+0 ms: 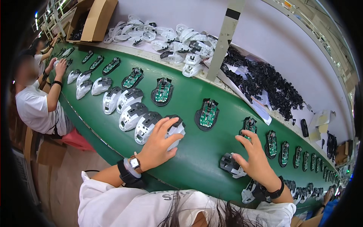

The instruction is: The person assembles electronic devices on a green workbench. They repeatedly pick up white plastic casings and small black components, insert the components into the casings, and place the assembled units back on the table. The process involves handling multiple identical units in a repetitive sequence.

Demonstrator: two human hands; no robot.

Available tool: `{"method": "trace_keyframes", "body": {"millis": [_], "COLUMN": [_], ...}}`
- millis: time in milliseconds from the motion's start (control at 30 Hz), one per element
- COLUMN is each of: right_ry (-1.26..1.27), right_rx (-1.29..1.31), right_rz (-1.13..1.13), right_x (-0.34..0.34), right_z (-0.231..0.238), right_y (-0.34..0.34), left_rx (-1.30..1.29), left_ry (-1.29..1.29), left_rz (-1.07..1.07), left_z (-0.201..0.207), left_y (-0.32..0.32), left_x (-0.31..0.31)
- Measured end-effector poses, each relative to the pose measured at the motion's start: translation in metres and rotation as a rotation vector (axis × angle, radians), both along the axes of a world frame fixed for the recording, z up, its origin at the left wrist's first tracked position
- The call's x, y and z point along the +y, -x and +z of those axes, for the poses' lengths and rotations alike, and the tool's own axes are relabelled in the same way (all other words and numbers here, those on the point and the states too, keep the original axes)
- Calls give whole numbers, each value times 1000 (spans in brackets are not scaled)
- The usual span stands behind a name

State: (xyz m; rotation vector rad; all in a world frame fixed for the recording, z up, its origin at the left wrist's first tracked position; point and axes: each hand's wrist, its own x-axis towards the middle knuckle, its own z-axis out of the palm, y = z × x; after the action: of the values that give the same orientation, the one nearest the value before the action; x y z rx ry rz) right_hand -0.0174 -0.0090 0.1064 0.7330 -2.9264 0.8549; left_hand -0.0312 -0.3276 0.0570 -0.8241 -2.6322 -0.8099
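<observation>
My left hand [157, 143], a watch on its wrist, has its fingers spread over a white and dark grey mouse top shell [176, 132], the last of a row. Its fingers partly cover that shell, and whether they touch it I cannot tell. My right hand [254, 156] is open, thumb and forefinger apart. Its thumb is beside another mouse top shell [231, 165], and its forefinger partly hides a black mouse base [249, 124] with a green circuit board. Between my hands, farther back, lies another mouse base [207, 114].
More mouse bases [162, 91] line the green conveyor belt [204, 147], with shells [133, 116] along its near side. Behind are a pile of white shells [185, 41], a metal post [225, 41], small black parts [261, 77] and a cardboard box [96, 20]. A co-worker [39, 98] sits at left.
</observation>
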Motion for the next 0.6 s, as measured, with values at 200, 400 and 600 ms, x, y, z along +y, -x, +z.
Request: {"method": "trace_keyframes", "body": {"millis": [200, 400, 600], "right_ry": [-32, -3, -66], "right_rx": [20, 16, 138], "right_rz": [-105, 27, 112], "right_x": [17, 4, 14], "right_z": [4, 0, -22], "right_y": [-7, 7, 26], "left_rx": [6, 385, 345], "left_ry": [-218, -203, -21], "left_rz": [-10, 211, 184], "left_z": [41, 84, 54], "left_y": [73, 313, 513], "left_x": [-4, 23, 30]}}
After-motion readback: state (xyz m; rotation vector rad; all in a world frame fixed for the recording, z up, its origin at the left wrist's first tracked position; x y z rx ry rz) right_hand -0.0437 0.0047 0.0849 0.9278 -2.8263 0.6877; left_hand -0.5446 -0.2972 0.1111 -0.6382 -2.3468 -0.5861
